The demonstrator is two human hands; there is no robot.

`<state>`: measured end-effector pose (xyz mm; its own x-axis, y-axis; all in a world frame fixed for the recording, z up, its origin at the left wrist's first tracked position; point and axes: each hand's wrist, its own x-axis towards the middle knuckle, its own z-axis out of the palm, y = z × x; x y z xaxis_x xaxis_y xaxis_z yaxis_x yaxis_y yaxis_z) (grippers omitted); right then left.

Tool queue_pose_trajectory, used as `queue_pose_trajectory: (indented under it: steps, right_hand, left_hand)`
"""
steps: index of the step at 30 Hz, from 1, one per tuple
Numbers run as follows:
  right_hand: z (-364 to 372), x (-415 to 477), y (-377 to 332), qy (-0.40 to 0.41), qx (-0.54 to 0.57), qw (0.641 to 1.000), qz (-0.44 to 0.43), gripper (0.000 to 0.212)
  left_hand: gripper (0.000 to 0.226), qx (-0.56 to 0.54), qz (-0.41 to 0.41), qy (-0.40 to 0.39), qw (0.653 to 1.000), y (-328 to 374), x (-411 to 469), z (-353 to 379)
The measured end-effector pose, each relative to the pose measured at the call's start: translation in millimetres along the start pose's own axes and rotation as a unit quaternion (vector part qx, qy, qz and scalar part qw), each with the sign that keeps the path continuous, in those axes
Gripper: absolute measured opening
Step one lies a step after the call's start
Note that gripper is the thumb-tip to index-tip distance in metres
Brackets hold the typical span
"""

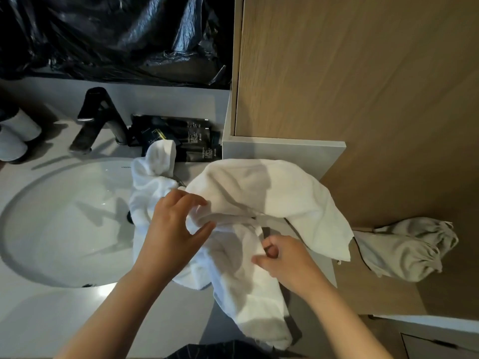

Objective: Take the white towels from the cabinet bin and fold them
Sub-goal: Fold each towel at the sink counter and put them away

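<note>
From the head camera, a white towel (272, 193) lies crumpled on the counter (64, 320) right of the sink (64, 216). Its longest stretch runs from the far corner toward the person. The left hand (176, 226) curls thumb and fingers round a bunched ridge, and the right hand (285, 260) pinches a fold, probably to find an edge. A second towel (153, 174) slumps on the sink's rim.

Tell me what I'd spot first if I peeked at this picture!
First you'd spot the big crumpled white towel in the middle of the counter, with the left hand and the right hand pinching its folds. Left of it sits a round white sink with a black faucet behind it. Shiny black plastic fills the top left.
</note>
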<state>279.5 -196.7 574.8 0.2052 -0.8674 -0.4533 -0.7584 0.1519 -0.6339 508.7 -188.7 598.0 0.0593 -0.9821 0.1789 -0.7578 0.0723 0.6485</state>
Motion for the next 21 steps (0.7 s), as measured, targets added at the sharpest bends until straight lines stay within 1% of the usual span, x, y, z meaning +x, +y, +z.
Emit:
queue_pose_trajectory:
  steps: [1,2,4,6,9,13,16,18,20,21]
  right_hand:
    - [0.5,-0.3,1.3,0.001,0.012,1.000,-0.004,0.037]
    - [-1.1,-0.9,1.7,0.006,0.026,1.000,-0.009,0.043]
    - [-9.3,-2.6,0.7,0.030,0.046,0.998,-0.025,0.044]
    - [-22.2,-5.0,-0.7,0.070,0.067,0.994,-0.053,0.041]
    - [-44.2,-11.1,-9.3,0.105,0.104,0.984,-0.095,0.022]
    - [-61.7,-22.1,-26.4,0.151,0.126,0.970,-0.145,0.026]
    - [-69.6,-25.9,-41.0,0.165,0.119,0.957,-0.207,0.025]
    - [-76.4,-25.4,-47.6,0.180,0.119,0.946,-0.241,0.022]
    - [-85.6,-26.8,-52.0,0.209,0.141,0.934,-0.253,0.020]
    - [-90.9,-28.6,-54.1,0.225,0.169,0.926,-0.253,0.019]
  left_hand:
    - [0.034,-0.003,0.007,-0.006,1.000,0.4,-0.9,-0.3]
    - [0.035,-0.005,0.015,-0.010,1.000,1.5,-1.6,-1.0]
    - [0.034,-0.010,0.028,-0.015,0.999,4.2,-2.9,-3.7]
    - [0.035,-0.019,0.037,-0.018,0.999,7.4,-4.0,-6.9]
    - [0.035,-0.028,0.049,-0.017,0.998,13.4,-4.1,-9.9]
    - [0.042,-0.042,0.066,-0.034,0.996,22.7,-2.6,-13.4]
    - [0.054,-0.047,0.049,-0.062,0.996,26.6,2.2,-15.0]
    - [0.058,-0.046,0.046,-0.072,0.995,26.2,8.3,-14.9]
    - [0.059,-0.048,0.039,-0.079,0.995,28.8,15.1,-16.4]
    - [0.059,-0.052,0.032,-0.085,0.995,30.9,18.0,-17.5]
